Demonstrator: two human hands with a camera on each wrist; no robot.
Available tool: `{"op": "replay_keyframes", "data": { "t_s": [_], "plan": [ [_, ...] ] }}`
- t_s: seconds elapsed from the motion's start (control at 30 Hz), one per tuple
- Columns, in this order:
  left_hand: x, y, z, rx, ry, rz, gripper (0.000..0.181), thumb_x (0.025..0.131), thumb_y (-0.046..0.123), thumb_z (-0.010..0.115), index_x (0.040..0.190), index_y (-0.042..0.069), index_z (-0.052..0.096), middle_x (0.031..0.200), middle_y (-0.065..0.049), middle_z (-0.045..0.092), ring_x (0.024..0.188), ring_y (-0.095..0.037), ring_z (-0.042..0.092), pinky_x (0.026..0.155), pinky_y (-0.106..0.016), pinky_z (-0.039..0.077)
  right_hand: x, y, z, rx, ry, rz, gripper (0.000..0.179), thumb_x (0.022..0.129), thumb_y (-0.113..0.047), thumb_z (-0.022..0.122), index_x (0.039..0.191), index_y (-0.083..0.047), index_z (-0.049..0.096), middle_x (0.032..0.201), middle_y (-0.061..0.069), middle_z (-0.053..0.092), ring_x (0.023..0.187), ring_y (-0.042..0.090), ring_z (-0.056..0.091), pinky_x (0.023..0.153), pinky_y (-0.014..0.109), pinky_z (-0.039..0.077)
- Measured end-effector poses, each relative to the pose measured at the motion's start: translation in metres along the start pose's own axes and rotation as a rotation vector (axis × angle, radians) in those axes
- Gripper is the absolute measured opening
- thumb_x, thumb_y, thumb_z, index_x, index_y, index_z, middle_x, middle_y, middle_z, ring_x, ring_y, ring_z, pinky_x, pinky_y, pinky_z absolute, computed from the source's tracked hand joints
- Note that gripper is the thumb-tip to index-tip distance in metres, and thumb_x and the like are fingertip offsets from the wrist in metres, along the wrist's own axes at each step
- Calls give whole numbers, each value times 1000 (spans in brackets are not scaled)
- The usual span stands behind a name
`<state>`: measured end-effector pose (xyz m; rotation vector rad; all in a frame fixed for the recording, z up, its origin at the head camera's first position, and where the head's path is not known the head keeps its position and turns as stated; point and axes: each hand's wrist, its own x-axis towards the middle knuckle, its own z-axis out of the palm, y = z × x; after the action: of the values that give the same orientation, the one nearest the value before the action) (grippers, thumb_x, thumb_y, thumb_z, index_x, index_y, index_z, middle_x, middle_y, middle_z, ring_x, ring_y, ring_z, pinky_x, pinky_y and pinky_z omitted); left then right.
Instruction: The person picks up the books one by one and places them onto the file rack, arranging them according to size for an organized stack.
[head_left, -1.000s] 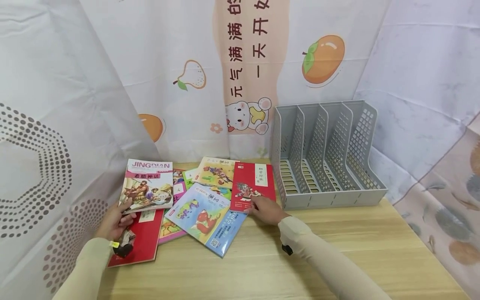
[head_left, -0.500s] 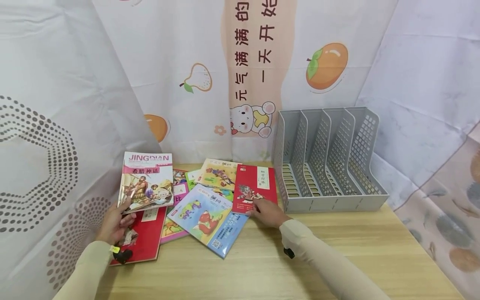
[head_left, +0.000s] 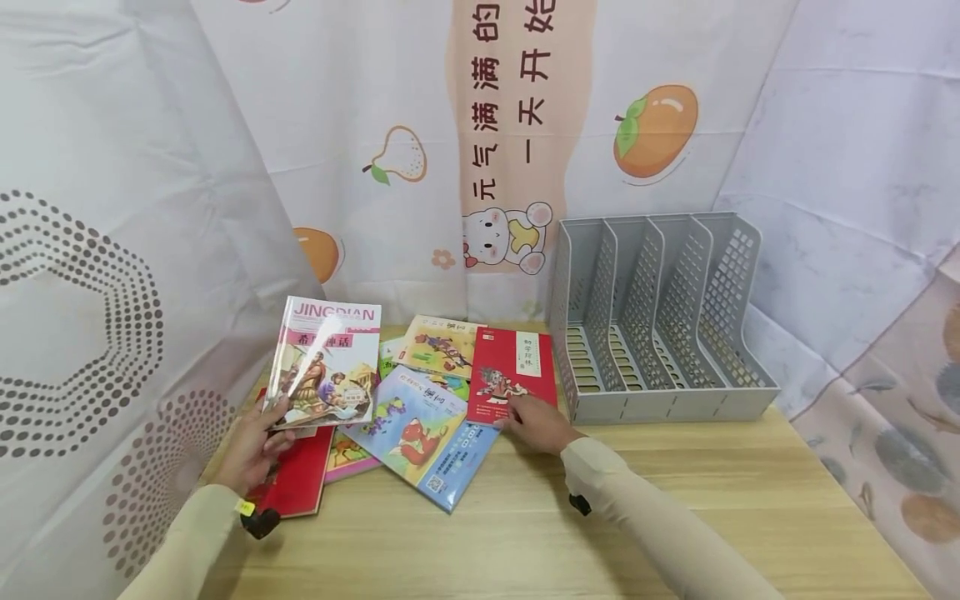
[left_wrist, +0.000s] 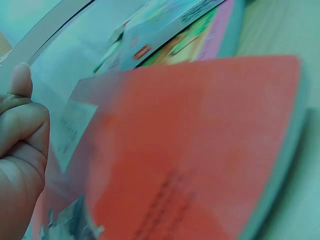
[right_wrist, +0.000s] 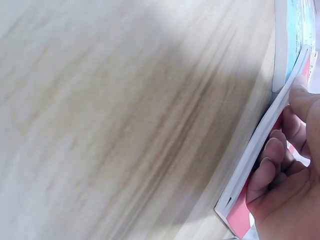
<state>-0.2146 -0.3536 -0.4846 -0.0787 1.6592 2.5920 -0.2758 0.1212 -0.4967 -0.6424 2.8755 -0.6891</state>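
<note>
My left hand [head_left: 257, 446] pinches the lower left corner of a white-and-pink JINGDIAN book [head_left: 322, 392], thumb on its cover. The book is raised over a red book [left_wrist: 200, 125], which fills much of the left wrist view. My right hand [head_left: 540, 425] grips the lower edge of another red book [head_left: 517, 358], with a white title panel. In the right wrist view that book's page edge [right_wrist: 260, 135] is tilted up off the table beside my curled fingers [right_wrist: 272, 155]. Between the hands lies a blue book with a fox [head_left: 416, 433], overlapping several others.
A grey perforated file rack [head_left: 667, 400] with upright dividers stands at the back right, close to the red book. A yellow picture book [head_left: 442, 346] lies at the back of the pile. Printed curtains [head_left: 360, 233] hang behind and beside the wooden table [head_left: 450, 558].
My left hand has moved right with the JINGDIAN book, which now covers more of the pile. My right hand keeps its grip on the red book. The head view has shifted slightly.
</note>
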Motion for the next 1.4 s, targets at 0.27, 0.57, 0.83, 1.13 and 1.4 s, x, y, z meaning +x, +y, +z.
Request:
{"op": "replay_keyframes", "data": {
  "t_s": [0.27, 0.57, 0.83, 1.13, 1.4],
  "plan": [
    [-6, -11, 17, -25, -9, -40, 18, 110, 28, 49, 127, 24, 53, 86, -1, 72, 50, -9, 54, 49, -16, 35, 2, 0, 0, -56, 14, -12, 32, 97, -38, 72, 83, -15, 54, 75, -1, 50, 76, 16, 49, 73, 34, 44],
    [-10, -19, 35, 73, 59, -132, 33, 107, 37, 55, 137, 30, 42, 92, 5, 72, 49, -7, 49, 53, -18, 44, -8, -12, -1, 94, -19, -71, 17, 102, -28, 67, 94, -13, 69, 73, -6, 55, 72, 14, 51, 70, 33, 46],
    [-15, -29, 50, 58, 21, -125, 33, 109, 34, 53, 138, 26, 41, 86, 7, 68, 44, -4, 41, 52, -16, 43, -12, -29, 2, 348, -116, -30, 34, 107, -41, 54, 100, -13, 72, 72, 6, 64, 59, 15, 56, 62, 32, 49],
    [-23, -41, 64, 37, -28, -145, 37, 109, 36, 51, 143, 26, 40, 93, 5, 69, 44, -2, 39, 53, -16, 45, -20, -73, 0, 634, -206, 22, 52, 106, -54, 48, 108, -8, 71, 82, 18, 68, 62, 29, 60, 63, 33, 50],
    [-26, -53, 79, 25, -124, -161, 44, 110, 36, 50, 150, 28, 34, 102, 3, 70, 46, -2, 35, 51, -16, 39, -22, -85, 2, 876, -312, -20, 52, 105, -57, 49, 117, -10, 67, 84, 16, 70, 53, 17, 58, 56, 30, 48]
  ]
}}
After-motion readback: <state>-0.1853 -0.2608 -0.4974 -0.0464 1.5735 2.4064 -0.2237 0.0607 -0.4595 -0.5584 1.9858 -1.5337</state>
